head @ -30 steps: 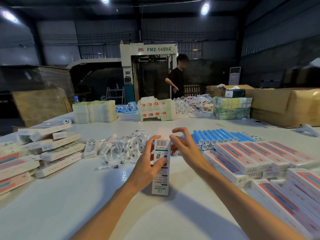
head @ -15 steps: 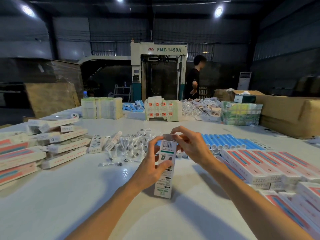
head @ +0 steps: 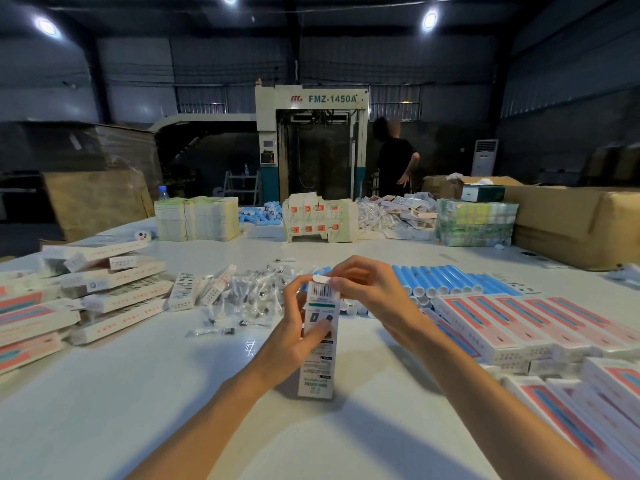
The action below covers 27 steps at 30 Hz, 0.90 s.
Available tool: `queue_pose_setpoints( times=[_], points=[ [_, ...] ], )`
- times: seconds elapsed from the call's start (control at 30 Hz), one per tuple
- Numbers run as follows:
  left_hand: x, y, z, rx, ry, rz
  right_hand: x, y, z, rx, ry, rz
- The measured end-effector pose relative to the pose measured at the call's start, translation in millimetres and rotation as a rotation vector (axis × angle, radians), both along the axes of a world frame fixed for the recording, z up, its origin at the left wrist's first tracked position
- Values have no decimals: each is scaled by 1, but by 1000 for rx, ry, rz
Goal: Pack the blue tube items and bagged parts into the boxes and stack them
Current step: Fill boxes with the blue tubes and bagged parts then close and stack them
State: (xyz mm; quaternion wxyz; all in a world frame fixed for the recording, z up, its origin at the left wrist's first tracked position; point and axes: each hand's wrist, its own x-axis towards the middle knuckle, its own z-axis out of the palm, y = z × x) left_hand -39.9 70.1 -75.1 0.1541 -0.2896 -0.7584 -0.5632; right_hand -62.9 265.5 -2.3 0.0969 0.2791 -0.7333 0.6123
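1. Since the earlier frame the right hand [head: 374, 292] had gone from hovering at the carton's mouth to pinching its rounded white tuck flap [head: 320, 279] between thumb and fingertip. At the far machine, the person in dark clothes [head: 396, 161] had turned away.
2. The left hand [head: 294, 341] was wrapped round the middle of the tall white printed cardboard box [head: 317, 372], thumb across the front. I judge this grip was meant to stop it tipping while the top was worked.
3. That box stood on its bottom end on the white worktop [head: 138, 393], between the forearms. Upright, it probably kept its unseen contents in and turned the open end towards the fingers.
4. Supplies lay close behind: clear bagged parts [head: 256, 296] to the left, a row of blue plastic tubes [head: 446, 282] to the right.
5. On the right lay rows of closed pink-and-white boxes [head: 502, 323], and on the left looser stacks [head: 104, 289] — likely where this one belonged once tucked shut.
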Motion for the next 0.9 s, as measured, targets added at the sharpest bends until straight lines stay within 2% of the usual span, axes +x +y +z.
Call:
queue_pose_setpoints(
  times=[0.2, 0.53, 0.9],
  points=[
    [0, 17, -11, 23, -8, 99, 5, -5, -3, -25, -14, -74],
    [-4, 14, -16, -28, 3, 96, 9, 1, -2, -93, -65, -77],
    [3, 13, -12, -60, 70, 147, 15, -1, -1, 48, 72, -102]
  ],
)
